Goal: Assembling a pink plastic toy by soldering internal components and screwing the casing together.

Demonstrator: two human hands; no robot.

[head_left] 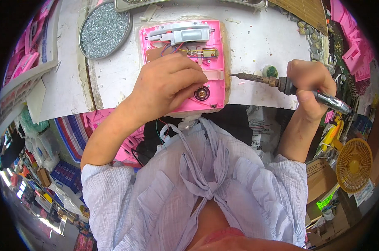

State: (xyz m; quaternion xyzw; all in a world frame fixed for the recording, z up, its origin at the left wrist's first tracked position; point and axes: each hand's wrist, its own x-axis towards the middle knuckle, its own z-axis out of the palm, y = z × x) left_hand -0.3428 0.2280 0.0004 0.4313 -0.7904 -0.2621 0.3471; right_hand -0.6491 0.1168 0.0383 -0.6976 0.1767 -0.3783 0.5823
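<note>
A pink plastic housing (218,94) lies open on a padded block at the table's front edge. Fitted inside are a grey-white plastic part (192,35), a small motor (209,53), thin coloured wires, a brown board (154,54) and a round black speaker (202,93). My left hand (166,81) is over the housing's left half, fingers pinched together beside the pale strip (215,75); what they hold is hidden. Off the housing's right side, my right hand (312,85) grips the handle of a soldering iron (262,78), its tip pointing left, just clear of the housing.
A round tray of silver screws (105,31) stands at the back left; a metal tray (189,6) is at the far edge. Near the iron sits a small green-and-white round thing (270,71). Pink parts (356,54) are piled at right, above a yellow fan (354,165).
</note>
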